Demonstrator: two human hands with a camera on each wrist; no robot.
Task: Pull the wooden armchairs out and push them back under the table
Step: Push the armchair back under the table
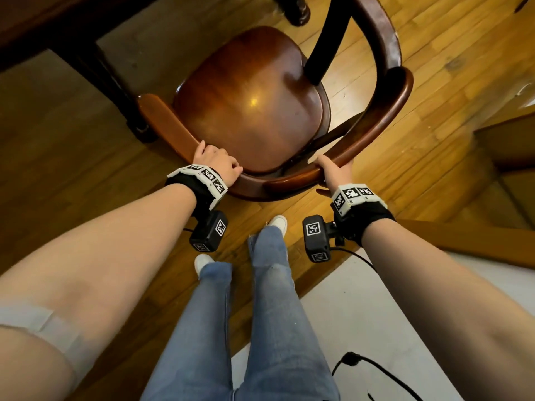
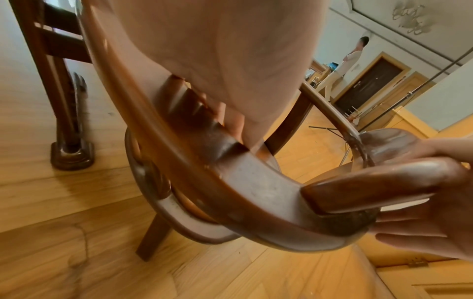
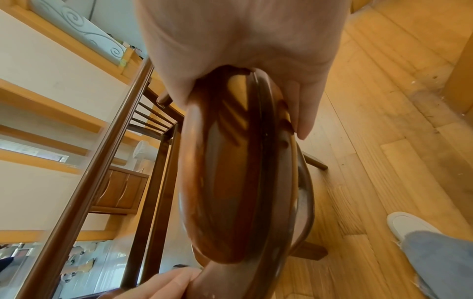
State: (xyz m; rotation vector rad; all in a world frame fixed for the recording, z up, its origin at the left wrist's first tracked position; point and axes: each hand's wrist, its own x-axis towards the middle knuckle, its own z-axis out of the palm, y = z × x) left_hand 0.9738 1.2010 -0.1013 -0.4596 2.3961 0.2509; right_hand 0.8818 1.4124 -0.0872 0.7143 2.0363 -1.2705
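Head view is showing the plank floor, honey-coloured and glossy, spreading under everything, with a pale mat lying at my feet. Along the upper left the dark bench is looming, its turned leg standing just beside the armchair's left arm. The wooden armchair is sitting on the floor in front of me, its seat mostly clear of the bench edge; the seat is a rounded, polished reddish-brown slab catching a spot of light, ringed by a curved bentwood back rail. A second dark chair is standing close on the right, its arm overlapping the first chair's rail. My left hand is gripping the rail's left curve, fingers curling over the smooth top edge. My right hand is wrapping the rail's right curve, thumb on the inner side, fingers on the outer side. Both wrists are wearing black straps with checkered marker blocks. A black cable is trailing across the mat.
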